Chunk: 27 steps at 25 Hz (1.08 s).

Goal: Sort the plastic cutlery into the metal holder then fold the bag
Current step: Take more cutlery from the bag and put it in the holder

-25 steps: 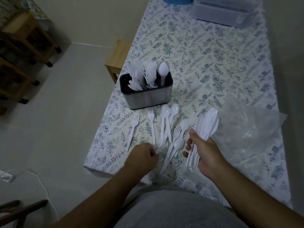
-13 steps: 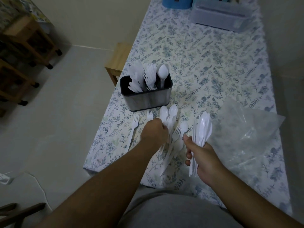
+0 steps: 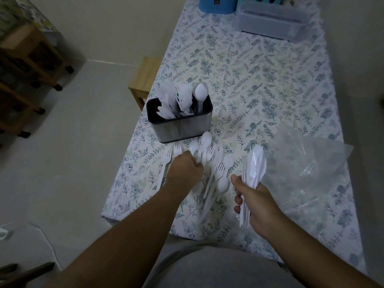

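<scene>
A metal holder [image 3: 182, 128] stands near the table's left edge with white knives, forks and one spoon upright in its compartments. In front of it lie loose white plastic spoons and forks [image 3: 218, 169]. My left hand [image 3: 185, 171] is curled over the loose pile and grips a white spoon [image 3: 193, 146] by its handle. My right hand [image 3: 256, 201] grips a bundle of white plastic cutlery [image 3: 254, 169], pointing up and away. A clear plastic bag [image 3: 307, 163] lies crumpled on the table to the right.
The table wears a floral cloth [image 3: 259, 80]. A blue container [image 3: 217, 4] and a clear lidded box [image 3: 272, 22] stand at the far end. A wooden stool [image 3: 145, 77] sits left of the table, and a wooden rolling shelf [image 3: 27, 65] stands on the floor at far left.
My left hand moved forward from the near edge of the pile to the spoons just in front of the holder and closed on one. My right hand stayed put with its bundle.
</scene>
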Available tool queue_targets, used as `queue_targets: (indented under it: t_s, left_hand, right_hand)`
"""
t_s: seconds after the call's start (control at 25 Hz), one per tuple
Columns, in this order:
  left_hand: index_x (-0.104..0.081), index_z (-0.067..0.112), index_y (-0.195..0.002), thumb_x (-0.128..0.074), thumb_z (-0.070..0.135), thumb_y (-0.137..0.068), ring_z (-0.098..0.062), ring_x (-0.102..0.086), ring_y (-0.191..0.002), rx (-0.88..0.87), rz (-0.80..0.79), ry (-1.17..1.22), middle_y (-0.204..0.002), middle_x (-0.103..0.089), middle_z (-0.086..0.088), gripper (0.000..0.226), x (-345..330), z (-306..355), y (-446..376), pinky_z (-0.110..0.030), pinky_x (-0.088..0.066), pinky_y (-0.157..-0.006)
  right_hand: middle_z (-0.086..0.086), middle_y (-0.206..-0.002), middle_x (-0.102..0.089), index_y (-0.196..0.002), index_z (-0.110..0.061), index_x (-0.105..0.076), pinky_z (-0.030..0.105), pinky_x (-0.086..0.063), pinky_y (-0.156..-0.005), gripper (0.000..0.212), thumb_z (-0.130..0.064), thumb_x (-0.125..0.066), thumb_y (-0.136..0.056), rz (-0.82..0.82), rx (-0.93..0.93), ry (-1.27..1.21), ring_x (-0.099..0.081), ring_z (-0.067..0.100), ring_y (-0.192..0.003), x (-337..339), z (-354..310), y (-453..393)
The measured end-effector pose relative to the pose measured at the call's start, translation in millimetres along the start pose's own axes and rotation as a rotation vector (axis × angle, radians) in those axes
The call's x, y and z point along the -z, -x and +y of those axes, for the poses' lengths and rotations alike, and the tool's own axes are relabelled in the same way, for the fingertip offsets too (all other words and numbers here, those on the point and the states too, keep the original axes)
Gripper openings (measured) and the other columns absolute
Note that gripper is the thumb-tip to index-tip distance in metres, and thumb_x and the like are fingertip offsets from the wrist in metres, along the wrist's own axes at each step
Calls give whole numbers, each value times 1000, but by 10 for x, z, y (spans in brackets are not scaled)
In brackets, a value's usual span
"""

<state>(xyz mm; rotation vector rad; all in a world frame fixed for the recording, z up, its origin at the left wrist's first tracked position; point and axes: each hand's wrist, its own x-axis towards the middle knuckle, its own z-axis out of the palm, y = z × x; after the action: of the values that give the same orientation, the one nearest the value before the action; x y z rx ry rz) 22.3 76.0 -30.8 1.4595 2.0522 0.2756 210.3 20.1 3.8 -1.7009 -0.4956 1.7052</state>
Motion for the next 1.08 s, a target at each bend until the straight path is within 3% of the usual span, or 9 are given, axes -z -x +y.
queue_targets:
  t_s: [0.08,0.2,0.32,0.44,0.64,0.84,0.96,1.08]
  left_hand:
    - [-52,17,-86,-59,24,-88,-21,-65,-69,11,20,44,-77,-63,-2,10,-3,-71,-5,-36,-58,-60]
    - [-54,19,-91,-56,21,-91,-17,-63,-72,-106,71,-20,-82,-63,2,3,-5,-72,20,-36,-57,-65]
    - [-60,17,-107,-56,30,-94,-15,-61,-81,-183,46,-46,-93,-64,2,18,-91,-13,55,-26,-46,-67]
    - [-61,21,-116,-54,39,-93,-19,-65,-83,-261,-20,1,-95,-65,1,30,-213,11,139,-35,-57,-73]
    - [-59,15,-123,-52,24,-97,-20,-65,-89,-203,29,3,-105,-67,-5,28,-232,-91,92,-34,-57,-76]
    - [-63,12,-102,-62,30,-95,-20,-66,-86,-130,-6,-51,-94,-66,-4,20,-225,-42,6,-33,-56,-74]
    - [-63,15,-96,-65,33,-94,-16,-67,-78,6,7,99,-87,-68,0,18,-180,-23,10,-34,-59,-71]
    - [-64,17,-96,-65,36,-94,-4,-61,-63,56,55,262,-78,-64,6,19,6,29,173,-16,-47,-53]
  right_hand:
    - [-2,-58,-46,-87,-14,-60,29,-40,-48,22,-29,-77,-88,4,3,-2,-43,13,-48,14,7,-5]
    - [-3,-57,-46,-88,-15,-61,29,-40,-48,23,-30,-78,-87,6,-10,-12,-43,13,-47,29,22,-16]
    - [-3,-57,-46,-89,-15,-61,29,-40,-48,23,-30,-78,-87,7,-9,-10,-43,13,-47,31,23,-27]
    - [-2,-59,-46,-90,-15,-62,29,-41,-48,20,-28,-77,-88,6,-10,-10,-43,13,-47,24,8,-25]
    - [-2,-59,-47,-92,-14,-64,28,-39,-46,17,-26,-76,-90,15,-15,-26,-43,12,-47,46,10,-26]
    - [-2,-57,-48,-94,-13,-66,29,-40,-47,17,-26,-77,-89,26,-24,-17,-43,13,-47,23,16,-44]
    - [0,-55,-48,-100,-11,-68,30,-42,-48,19,-25,-76,-89,45,-23,-13,-45,15,-48,20,13,-53]
    - [2,-56,-48,-99,-11,-69,31,-43,-50,16,-24,-74,-92,64,-15,-60,-44,15,-48,10,-7,-70]
